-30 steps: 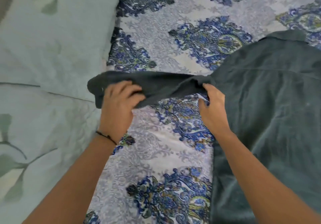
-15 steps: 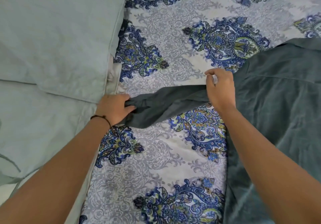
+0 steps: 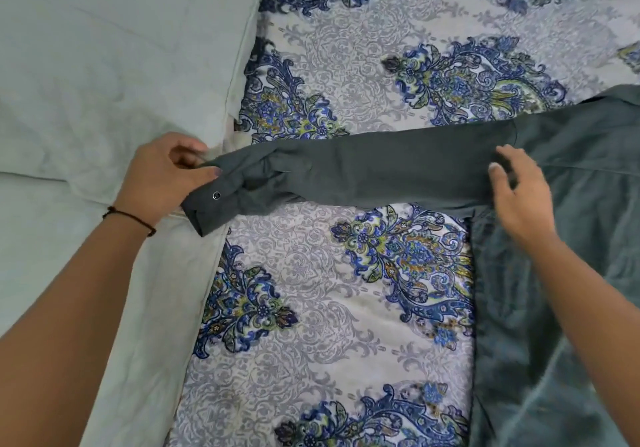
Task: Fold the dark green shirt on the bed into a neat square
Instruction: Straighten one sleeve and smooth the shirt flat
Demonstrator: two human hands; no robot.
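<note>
Shirt (image 3: 571, 238) flat on the bed (image 3: 311, 290), right side, sleeve (image 3: 381, 169) stretched left toward the pillow (image 3: 104, 65). Left grip (image 3: 166, 176) pinching the cuff (image 3: 214, 200); right grip (image 3: 523, 190) spread wide, holding nothing, at the sleeve's shoulder end.

The one camera sits on the person's head and looks forward and steeply down at the bed (image 3: 311, 308), near enough that both forearms reach in from the near edge. The left hand (image 3: 166, 176) shows mid-left beside the pale green pillow (image 3: 121, 65). The right hand (image 3: 523, 193) shows mid-right over the dark green shirt (image 3: 588, 273), which the right edge cuts off.
</note>
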